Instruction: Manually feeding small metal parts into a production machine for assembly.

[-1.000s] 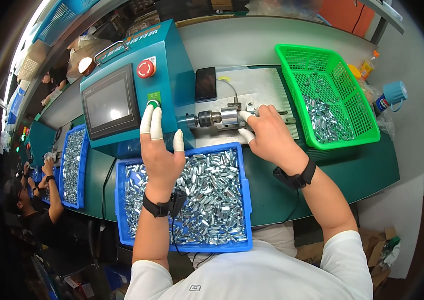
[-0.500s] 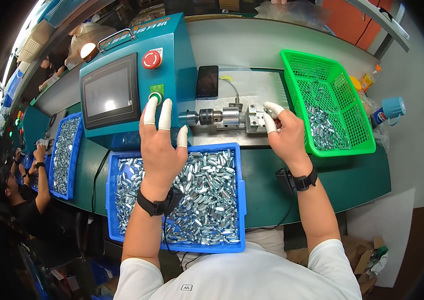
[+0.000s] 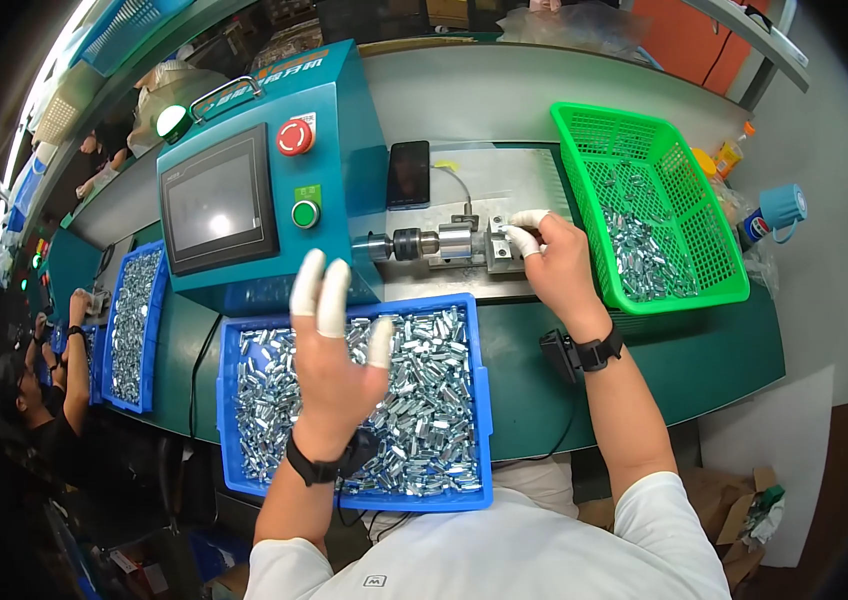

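My left hand (image 3: pixel 334 365), with white finger cots on its fingers, hovers over a blue tray (image 3: pixel 485 430) of small shiny metal parts (image 3: pixel 429 425). Its fingers are spread and hold nothing. My right hand (image 3: pixel 562 268), also in finger cots, has thumb and index finger closed together at the metal clamping block (image 3: pixel 500 252); whatever lies between them is hidden. Left of that block, a drill-type chuck (image 3: pixel 407 244) and a steel cylinder (image 3: pixel 454 241) line up with the teal machine (image 3: pixel 352 150). The machine's front carries a green button (image 3: pixel 305 213), a red emergency stop (image 3: pixel 295 137) and a screen (image 3: pixel 219 200).
A green basket (image 3: pixel 679 297) with more metal parts stands right of the block. Behind the chuck lies a phone (image 3: pixel 409 175). A blue cup (image 3: pixel 784 207) is at the far right. On the left are another blue tray (image 3: pixel 156 330) and a co-worker (image 3: pixel 44 385).
My left hand has drawn back from the green button toward me, over the tray. The lamp atop the machine has turned from whitish-orange to green. My right fingers remain at the block.
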The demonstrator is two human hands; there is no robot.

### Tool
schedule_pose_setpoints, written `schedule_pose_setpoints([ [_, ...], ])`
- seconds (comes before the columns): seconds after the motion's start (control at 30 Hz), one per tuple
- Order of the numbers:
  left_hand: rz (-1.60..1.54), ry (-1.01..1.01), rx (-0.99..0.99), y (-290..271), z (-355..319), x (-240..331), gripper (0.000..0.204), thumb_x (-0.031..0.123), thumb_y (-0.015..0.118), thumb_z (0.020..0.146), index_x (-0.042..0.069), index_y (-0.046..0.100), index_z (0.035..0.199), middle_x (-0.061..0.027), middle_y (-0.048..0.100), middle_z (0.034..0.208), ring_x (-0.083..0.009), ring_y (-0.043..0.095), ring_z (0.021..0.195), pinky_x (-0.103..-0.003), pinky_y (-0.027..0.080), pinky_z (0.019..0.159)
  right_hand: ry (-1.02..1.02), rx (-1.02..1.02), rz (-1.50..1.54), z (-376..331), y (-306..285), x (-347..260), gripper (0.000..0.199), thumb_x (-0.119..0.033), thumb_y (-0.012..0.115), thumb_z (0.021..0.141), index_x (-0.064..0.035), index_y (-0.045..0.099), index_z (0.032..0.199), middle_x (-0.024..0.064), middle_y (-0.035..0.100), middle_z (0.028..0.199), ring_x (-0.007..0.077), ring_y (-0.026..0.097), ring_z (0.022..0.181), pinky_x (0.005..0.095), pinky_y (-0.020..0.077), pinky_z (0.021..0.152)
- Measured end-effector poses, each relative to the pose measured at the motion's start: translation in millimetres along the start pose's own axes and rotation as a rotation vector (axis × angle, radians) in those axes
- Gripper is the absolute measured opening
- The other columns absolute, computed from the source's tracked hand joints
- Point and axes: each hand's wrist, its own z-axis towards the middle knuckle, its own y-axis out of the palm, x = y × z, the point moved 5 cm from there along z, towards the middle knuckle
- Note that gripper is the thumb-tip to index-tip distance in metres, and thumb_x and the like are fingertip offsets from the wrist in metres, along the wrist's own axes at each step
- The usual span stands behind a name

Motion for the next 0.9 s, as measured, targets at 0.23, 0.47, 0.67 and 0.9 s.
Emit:
schedule_pose_setpoints([
  [0.23, -0.259, -0.052, -0.287, 32.8, -21.8, 6.9, 0.079, 0.004, 0.082, 0.086, 0.000, 0.047, 0.156, -0.0291, 0.043, 0.162, -0.0462, 0.053, 0.141, -0.048, 0.048, 0.115, 0.107, -0.099, 0.012, 7.7, 7.4, 7.0, 0.012, -0.005, 0.080, 0.094, 0.0012, 0.079, 0.104, 0.0095, 0.074, 0.088, 0.0150, 0.069, 0.073, 0.0308, 0.0550, 0.065],
  [0.47, -0.291, -0.055, -0.379, 40.8, -30.3, 6.5, 0.078, 0.003, 0.082, 0.087, 0.000, 0.046, 0.156, -0.0287, 0.043, 0.162, -0.0447, 0.055, 0.141, -0.046, 0.052, 0.112, 0.266, -0.208, 0.065, 15.7, 13.3, 19.8, 0.014, -0.008, 0.081, 0.094, 0.0027, 0.079, 0.103, 0.0060, 0.076, 0.087, 0.0104, 0.068, 0.074, 0.0279, 0.0544, 0.064],
  [0.67, -0.318, -0.044, -0.383, 45.7, -34.9, 4.7, 0.078, 0.003, 0.082, 0.088, 0.000, 0.045, 0.157, -0.0283, 0.043, 0.162, -0.0430, 0.059, 0.136, -0.044, 0.056, 0.108, 0.460, -0.174, 0.321, 15.2, 17.4, 27.8, 0.016, -0.013, 0.084, 0.091, 0.0012, 0.081, 0.097, 0.0085, 0.078, 0.080, 0.0116, 0.067, 0.068, 0.0319, 0.0526, 0.062],
  [0.9, -0.297, 0.001, -0.375, 45.4, -33.3, 8.6, 0.078, 0.004, 0.081, 0.089, 0.000, 0.045, 0.157, -0.0278, 0.043, 0.162, -0.0413, 0.062, 0.132, -0.044, 0.057, 0.107, 0.474, -0.284, 0.288, 22.5, 15.3, 29.4, 0.013, -0.010, 0.082, 0.096, 0.0022, 0.078, 0.098, 0.0046, 0.076, 0.084, 0.0086, 0.068, 0.074, 0.0274, 0.0544, 0.063],
])
